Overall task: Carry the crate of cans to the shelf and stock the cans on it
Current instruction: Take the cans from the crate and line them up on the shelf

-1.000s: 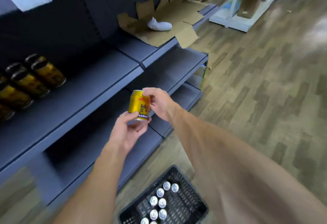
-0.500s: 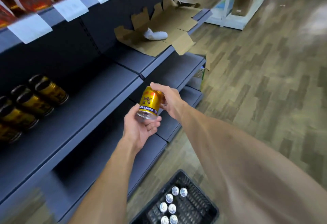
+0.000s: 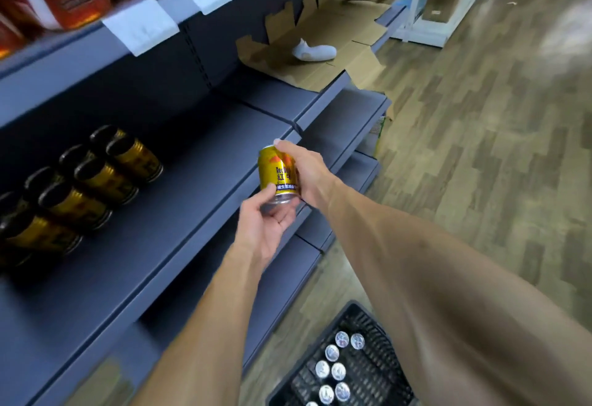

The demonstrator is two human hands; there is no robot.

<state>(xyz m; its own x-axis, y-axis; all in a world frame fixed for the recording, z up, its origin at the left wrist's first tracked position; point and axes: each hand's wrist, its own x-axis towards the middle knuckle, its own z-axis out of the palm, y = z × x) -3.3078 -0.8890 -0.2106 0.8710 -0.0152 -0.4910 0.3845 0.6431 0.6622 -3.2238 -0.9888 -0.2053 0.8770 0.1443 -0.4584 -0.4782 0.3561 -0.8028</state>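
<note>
Right hand (image 3: 307, 174) gripping gold can (image 3: 278, 172), left hand (image 3: 267, 229) apparently cupping its base

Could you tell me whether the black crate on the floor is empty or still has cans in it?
Not empty: the crate holds several cans, silver tops up.

Two bare forearms reach forward and meet at a gold can (image 3: 278, 174). The right hand (image 3: 307, 178) wraps the can's right side, its fingers curled round the top rim. The left hand (image 3: 267, 227) lies palm up just below the can, thumb touching its lower edge, fingers cupped beneath the base.
</note>
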